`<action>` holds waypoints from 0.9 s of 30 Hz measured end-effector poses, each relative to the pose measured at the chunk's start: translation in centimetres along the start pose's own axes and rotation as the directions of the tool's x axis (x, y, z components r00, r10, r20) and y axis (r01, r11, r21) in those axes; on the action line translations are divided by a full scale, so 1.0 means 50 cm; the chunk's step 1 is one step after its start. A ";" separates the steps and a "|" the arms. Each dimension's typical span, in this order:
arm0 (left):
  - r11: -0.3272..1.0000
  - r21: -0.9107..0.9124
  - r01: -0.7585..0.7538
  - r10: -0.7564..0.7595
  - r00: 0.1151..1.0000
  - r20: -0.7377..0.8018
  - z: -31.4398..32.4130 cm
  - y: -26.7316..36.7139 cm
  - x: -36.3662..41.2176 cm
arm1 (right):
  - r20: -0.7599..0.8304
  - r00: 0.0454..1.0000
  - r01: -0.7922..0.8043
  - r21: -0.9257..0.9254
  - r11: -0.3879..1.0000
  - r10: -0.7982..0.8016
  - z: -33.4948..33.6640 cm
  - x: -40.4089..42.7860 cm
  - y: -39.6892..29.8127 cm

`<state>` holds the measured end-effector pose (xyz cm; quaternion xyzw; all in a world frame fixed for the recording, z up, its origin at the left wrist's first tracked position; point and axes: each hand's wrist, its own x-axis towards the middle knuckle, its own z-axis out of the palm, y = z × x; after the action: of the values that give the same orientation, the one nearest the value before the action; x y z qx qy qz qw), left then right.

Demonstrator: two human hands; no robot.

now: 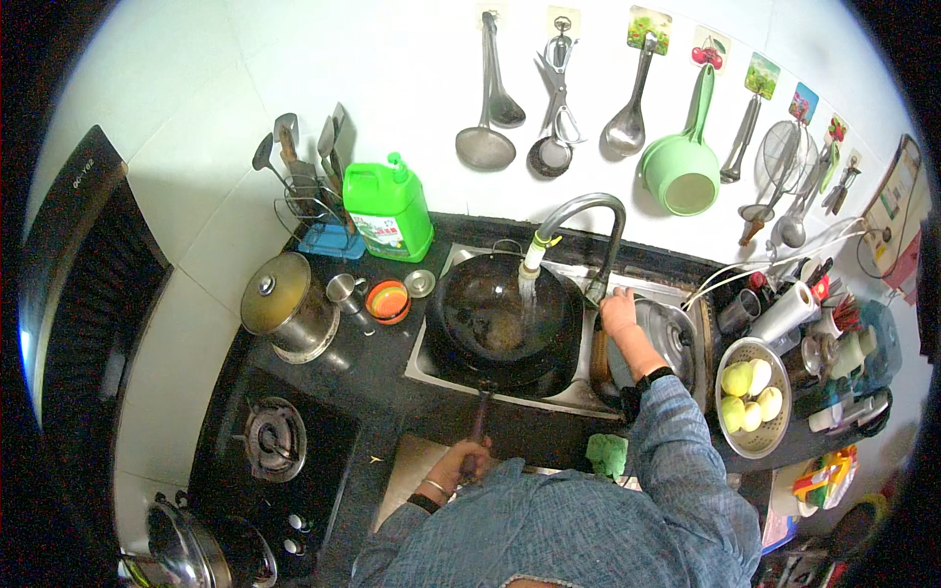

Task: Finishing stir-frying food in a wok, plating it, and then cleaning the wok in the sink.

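Observation:
A dark wok (pixel 470 331) rests over the left basin of the steel sink (pixel 420 367). Its long handle (pixel 482 415) points toward me, and my left hand (pixel 463 464) is wrapped around the end of it. Water (pixel 526 290) runs from the curved faucet (pixel 619 220) into the wok, where some liquid lies at the bottom. My right hand (pixel 620 314) is at the faucet's base with its fingers curled against it; the hand hides the lever. Just right of that wrist, a metal lid (pixel 676 334) lies over the right basin.
A perforated steel bowl (pixel 756 435) of peeled pale-green vegetables stands right. A green jug (pixel 390 213), an orange bowl (pixel 388 301) and a lidded pot (pixel 283 312) stand left, behind the gas burner (pixel 275 439). A green cloth (pixel 607 456) lies at the front edge. Ladles (pixel 485 147) hang on the wall.

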<state>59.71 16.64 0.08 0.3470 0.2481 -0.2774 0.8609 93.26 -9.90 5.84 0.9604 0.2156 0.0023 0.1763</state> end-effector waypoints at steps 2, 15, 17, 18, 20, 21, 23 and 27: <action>0.999 0.033 -0.012 0.013 1.000 -0.017 0.011 0.004 -0.007 | -0.020 1.000 -0.001 0.003 1.000 0.001 0.017 -0.001 -0.006; 0.998 -0.049 0.035 -0.035 0.999 -0.009 0.008 0.000 -0.006 | -0.293 0.954 -0.047 0.038 0.998 0.056 0.005 -0.067 -0.039; 1.000 -0.022 0.011 -0.011 1.000 -0.014 0.002 -0.001 -0.003 | -0.230 0.973 0.014 0.125 0.992 0.016 -0.038 -0.108 -0.039; 1.000 -0.026 0.009 -0.010 1.000 -0.019 0.000 0.000 -0.007 | -0.212 0.976 0.040 0.410 0.911 0.053 -0.062 -0.134 -0.053; 1.000 0.000 0.025 -0.025 0.999 -0.039 0.007 0.004 -0.010 | -0.106 0.993 0.041 0.678 0.734 0.042 -0.082 -0.205 -0.060; 0.999 -0.002 0.032 -0.032 0.999 -0.036 0.014 0.009 -0.014 | -0.037 0.999 0.033 0.697 0.716 -0.010 -0.077 -0.248 -0.062; 0.997 0.064 0.046 -0.044 0.998 -0.036 0.026 0.018 -0.023 | 0.002 0.966 0.190 0.670 0.717 -0.258 -0.054 -0.341 -0.064; 1.000 -0.008 0.030 -0.030 0.999 -0.010 0.036 0.021 -0.025 | 0.416 0.863 0.028 0.528 0.849 -0.287 -0.017 -0.483 -0.101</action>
<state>59.93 16.33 2.50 0.3412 0.2588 -0.2876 0.8567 69.22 -15.36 6.64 0.9206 0.2385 -0.3074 -0.0339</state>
